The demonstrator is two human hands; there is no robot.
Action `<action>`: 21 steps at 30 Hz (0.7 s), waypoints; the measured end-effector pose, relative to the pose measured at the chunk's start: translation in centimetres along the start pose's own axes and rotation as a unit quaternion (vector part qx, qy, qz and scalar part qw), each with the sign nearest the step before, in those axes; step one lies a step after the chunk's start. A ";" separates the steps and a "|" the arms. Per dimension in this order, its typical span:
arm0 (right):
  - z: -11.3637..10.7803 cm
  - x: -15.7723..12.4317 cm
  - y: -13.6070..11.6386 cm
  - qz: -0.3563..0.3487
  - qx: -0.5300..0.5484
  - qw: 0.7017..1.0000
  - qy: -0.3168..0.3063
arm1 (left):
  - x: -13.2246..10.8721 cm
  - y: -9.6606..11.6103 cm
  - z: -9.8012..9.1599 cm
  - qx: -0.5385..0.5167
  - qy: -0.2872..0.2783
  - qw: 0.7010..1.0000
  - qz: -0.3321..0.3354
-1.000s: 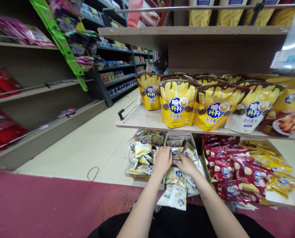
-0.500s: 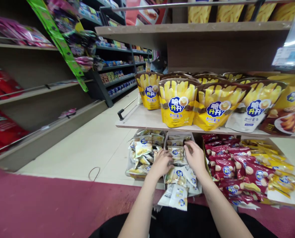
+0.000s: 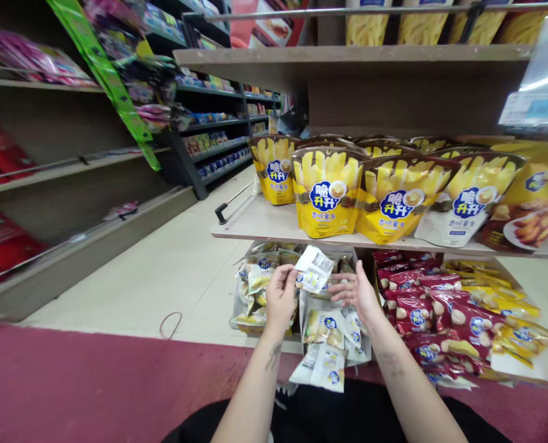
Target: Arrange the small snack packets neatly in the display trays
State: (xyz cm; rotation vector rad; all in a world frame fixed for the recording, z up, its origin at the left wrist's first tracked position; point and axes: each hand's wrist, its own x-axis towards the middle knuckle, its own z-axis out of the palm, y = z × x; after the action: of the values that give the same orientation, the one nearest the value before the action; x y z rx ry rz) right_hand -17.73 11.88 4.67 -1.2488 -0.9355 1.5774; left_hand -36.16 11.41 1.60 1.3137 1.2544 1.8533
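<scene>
A small white snack packet (image 3: 315, 269) is pinched at its left edge by my left hand (image 3: 281, 295), its printed back turned toward me. To its right, my right hand (image 3: 357, 294) is open, fingers spread and palm turned inward, close to the packet's side. Both hands are above a grey box (image 3: 304, 307) of similar small packets. At that box's front lie a packet with a blue logo (image 3: 324, 327) and a white packet (image 3: 328, 367) hanging over the edge. Part of the box's back is hidden behind the held packet.
A second box of small packets (image 3: 259, 277) stands left. Red packets (image 3: 412, 314) and yellow packets (image 3: 504, 301) fill boxes on the right. Above, a shelf edge (image 3: 264, 232) carries large yellow pouches (image 3: 325, 191). Red flooring (image 3: 117, 381) lies in front.
My left hand has lifted a small packet up out of the middle box. My right hand has turned palm inward and opened its fingers.
</scene>
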 end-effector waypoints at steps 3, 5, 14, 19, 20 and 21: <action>0.1 0.6 0.6 0.164 0.086 0.969 -0.166 | 0.1 -0.2 0.0 -0.039 -0.050 0.998 -0.013; 0.1 1.1 1.3 0.209 0.144 0.935 -0.249 | 0.3 -0.1 -0.4 -0.068 -0.090 0.994 -0.012; 1.0 0.1 1.8 0.149 0.196 0.938 -0.246 | 1.3 1.3 -2.2 -0.080 -0.208 0.971 0.092; 2.0 -1.3 1.0 -0.063 0.108 0.985 -0.119 | 1.2 0.2 -2.0 -0.094 -0.037 0.992 -0.076; 2.1 -1.5 0.9 -0.120 0.065 0.988 -0.076 | 1.2 0.2 -2.0 -0.114 -0.048 0.985 -0.124; 2.1 -1.6 0.8 -0.177 0.013 0.984 -0.031 | 1.1 0.2 -2.0 -0.132 -0.074 0.975 -0.166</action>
State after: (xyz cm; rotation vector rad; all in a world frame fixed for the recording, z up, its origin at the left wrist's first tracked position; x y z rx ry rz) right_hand -19.82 10.07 4.85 -0.9556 -1.1049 1.3466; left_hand -38.39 11.50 2.09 1.0107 1.0359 1.5897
